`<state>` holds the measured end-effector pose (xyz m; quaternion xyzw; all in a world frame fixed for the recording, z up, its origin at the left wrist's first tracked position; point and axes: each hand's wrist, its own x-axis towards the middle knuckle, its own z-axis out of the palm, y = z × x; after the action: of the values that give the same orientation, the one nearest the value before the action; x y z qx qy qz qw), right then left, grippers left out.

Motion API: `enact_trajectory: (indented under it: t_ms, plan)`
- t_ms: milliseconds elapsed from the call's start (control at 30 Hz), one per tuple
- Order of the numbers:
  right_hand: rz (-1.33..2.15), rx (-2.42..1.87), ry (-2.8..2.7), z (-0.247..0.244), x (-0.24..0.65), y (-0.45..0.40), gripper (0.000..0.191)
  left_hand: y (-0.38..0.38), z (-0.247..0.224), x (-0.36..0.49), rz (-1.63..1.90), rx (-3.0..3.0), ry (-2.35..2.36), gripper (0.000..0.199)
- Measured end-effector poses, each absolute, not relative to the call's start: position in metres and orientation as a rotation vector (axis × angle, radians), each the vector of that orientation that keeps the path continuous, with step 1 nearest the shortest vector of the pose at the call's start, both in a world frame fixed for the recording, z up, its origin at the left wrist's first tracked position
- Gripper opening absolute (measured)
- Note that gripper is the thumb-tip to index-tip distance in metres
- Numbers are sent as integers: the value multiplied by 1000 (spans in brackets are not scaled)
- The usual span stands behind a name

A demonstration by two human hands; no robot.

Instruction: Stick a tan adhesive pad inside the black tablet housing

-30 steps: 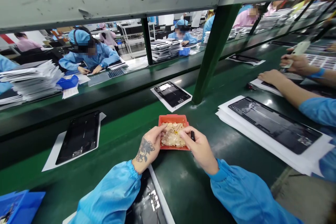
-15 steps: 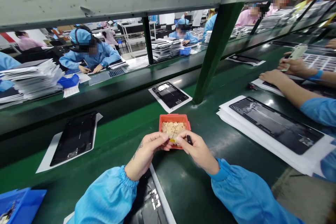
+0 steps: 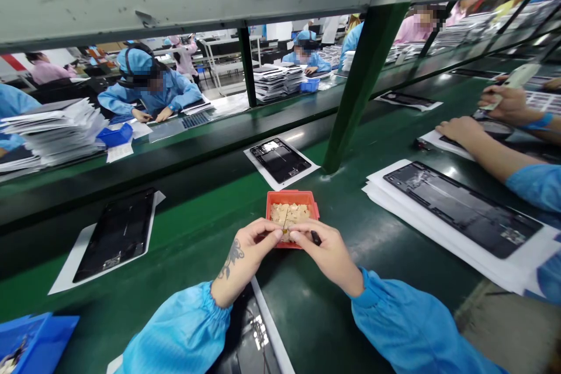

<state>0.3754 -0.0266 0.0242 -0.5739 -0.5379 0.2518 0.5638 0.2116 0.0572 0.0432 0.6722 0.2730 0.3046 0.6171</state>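
Note:
Above a red bin (image 3: 315, 208) of small pale pieces, my left hand (image 3: 254, 242) and my right hand (image 3: 322, 245) meet with pinched fingertips. Between them is a small yellow part (image 3: 284, 231) with a thin dark wire; the fingers cover much of it. A short black object (image 3: 315, 238) sticks out from my right hand's curled fingers, and the rest of it is hidden. Partly under my left forearm, close to me, lies a dark tablet housing (image 3: 249, 333) on white paper.
Other tablet housings lie on paper at left (image 3: 114, 234), behind the bin (image 3: 280, 160) and on a stack at right (image 3: 460, 204). A blue bin (image 3: 39, 342) stands lower left. A green post (image 3: 359, 93) rises behind. At right, a co-worker's hand (image 3: 504, 99) holds a pale-green tool.
The left and middle tablet housings have shifted slightly left. My left wrist has turned a little, and the yellow part shows less. The co-worker's hand with the tool has moved right.

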Motion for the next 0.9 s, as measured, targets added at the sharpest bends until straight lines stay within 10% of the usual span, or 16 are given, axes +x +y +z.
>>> enact_trajectory:
  t_ms: [900]
  plan:
    - [312,-1425,-1464,27,377,-30,18,54,36,209,679,1227,634,15]
